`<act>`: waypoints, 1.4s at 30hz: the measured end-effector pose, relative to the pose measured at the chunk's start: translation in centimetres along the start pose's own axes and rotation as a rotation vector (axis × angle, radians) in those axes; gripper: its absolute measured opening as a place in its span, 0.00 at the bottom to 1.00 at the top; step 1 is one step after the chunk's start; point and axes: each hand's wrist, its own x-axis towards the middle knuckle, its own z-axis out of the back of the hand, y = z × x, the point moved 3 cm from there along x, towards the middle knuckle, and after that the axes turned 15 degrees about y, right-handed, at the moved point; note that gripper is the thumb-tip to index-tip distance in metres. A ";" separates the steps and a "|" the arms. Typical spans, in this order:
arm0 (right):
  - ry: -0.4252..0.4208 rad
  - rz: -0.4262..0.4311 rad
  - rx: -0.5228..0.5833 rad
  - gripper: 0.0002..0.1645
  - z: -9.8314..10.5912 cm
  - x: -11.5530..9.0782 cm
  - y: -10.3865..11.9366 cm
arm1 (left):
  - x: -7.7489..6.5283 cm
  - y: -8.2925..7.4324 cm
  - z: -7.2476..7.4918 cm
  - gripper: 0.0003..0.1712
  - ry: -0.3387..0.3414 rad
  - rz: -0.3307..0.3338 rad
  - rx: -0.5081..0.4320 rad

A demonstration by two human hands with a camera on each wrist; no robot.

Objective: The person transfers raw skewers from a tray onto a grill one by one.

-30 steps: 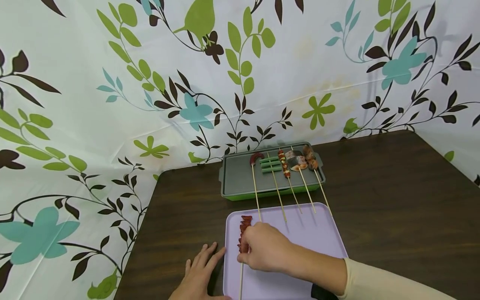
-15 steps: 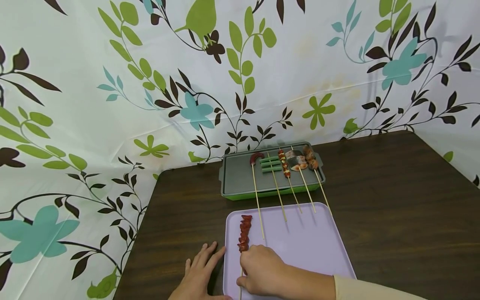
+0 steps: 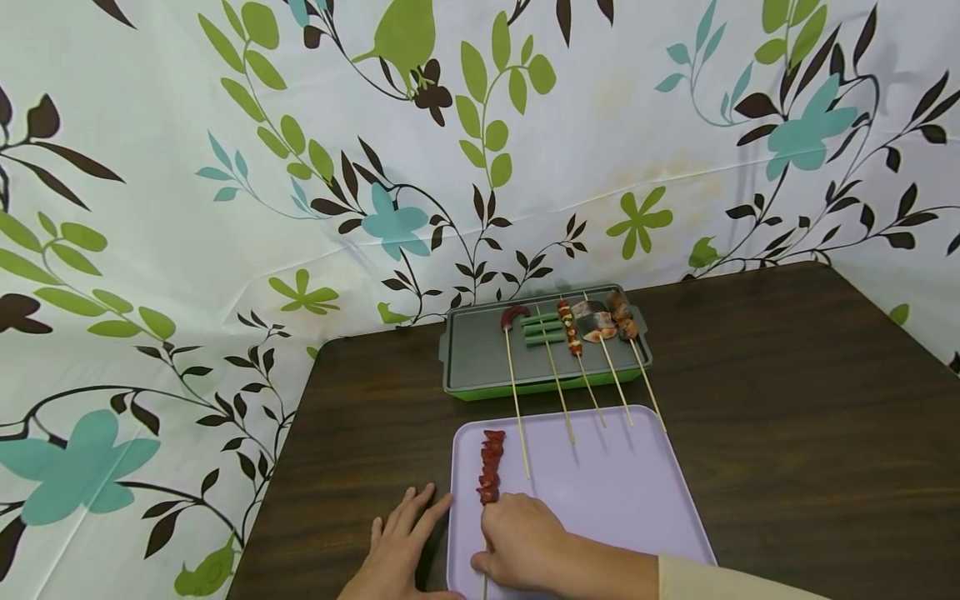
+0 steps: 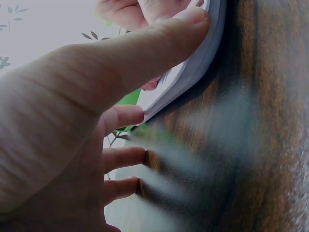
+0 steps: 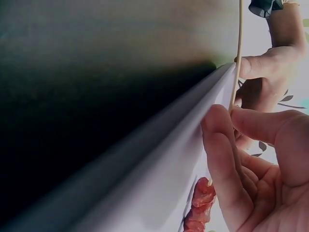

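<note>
A skewer of red meat pieces (image 3: 491,467) lies along the left side of a lilac tray (image 3: 615,492). My right hand (image 3: 523,540) pinches its wooden stick just below the meat; the right wrist view shows thumb and fingertips on the thin stick (image 5: 240,29). Fingers spread, my left hand (image 3: 396,546) rests on the dark table beside the tray. Its index fingertip and thumb touch the tray's left rim, as the left wrist view also shows (image 4: 193,67).
Behind the tray stands a grey griddle (image 3: 480,358) with a green base. Several skewers lie across it, among them a curved dark red piece (image 3: 514,314), green vegetable pieces (image 3: 543,337) and a fish slice (image 3: 595,323). Their sticks reach over the tray. Patterned cloth (image 3: 465,125) hangs behind.
My right hand has slid from beside the red meat down onto the stick, nearer to me, uncovering the meat. The left hand has stayed at the tray's edge.
</note>
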 end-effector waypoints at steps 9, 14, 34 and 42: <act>0.010 -0.015 0.092 0.17 0.1 -1.0 -0.9 | 0.0 0.0 0.3 0.61 0.024 0.012 -0.011; -0.013 0.001 0.165 0.18 -0.2 -1.5 -1.4 | 0.0 0.0 0.3 0.61 0.028 0.014 -0.022; 0.036 0.071 0.629 0.17 -1.2 -2.4 -2.6 | 0.0 0.2 -0.1 0.61 0.018 0.016 -0.022; 0.013 0.093 0.797 0.14 -1.7 -2.4 -3.0 | 0.1 0.0 0.0 0.61 0.008 0.013 -0.009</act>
